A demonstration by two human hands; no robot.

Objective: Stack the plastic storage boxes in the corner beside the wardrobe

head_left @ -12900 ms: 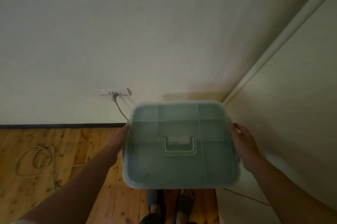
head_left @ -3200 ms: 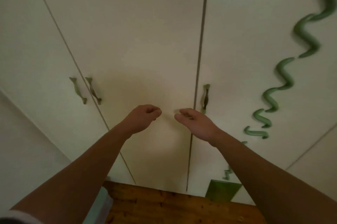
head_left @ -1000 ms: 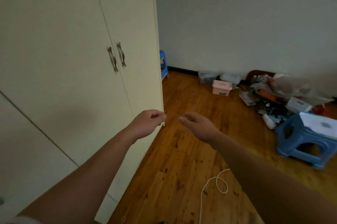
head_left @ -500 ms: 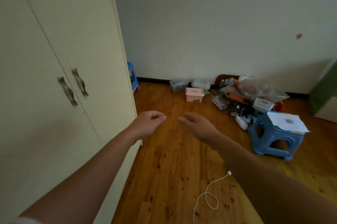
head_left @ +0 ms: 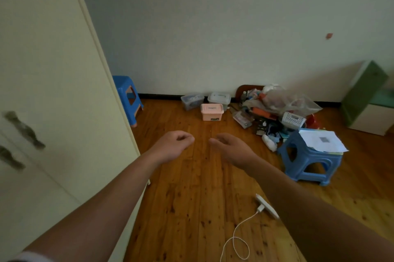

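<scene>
Your left hand [head_left: 173, 147] and right hand [head_left: 232, 149] are empty, fingers loosely curled, and the pink box [head_left: 212, 112] sits by the far wall [head_left: 213, 27] — the white cable [head_left: 239, 239] underfoot could trip you carrying it back.

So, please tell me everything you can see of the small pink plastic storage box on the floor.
The small pink plastic storage box is rectangular and opaque, with its lid on and a small dark label low on the front. It stands upright on the brown wooden floor, just in front of two clear lidded boxes near the wall. Nobody holds it.
</scene>
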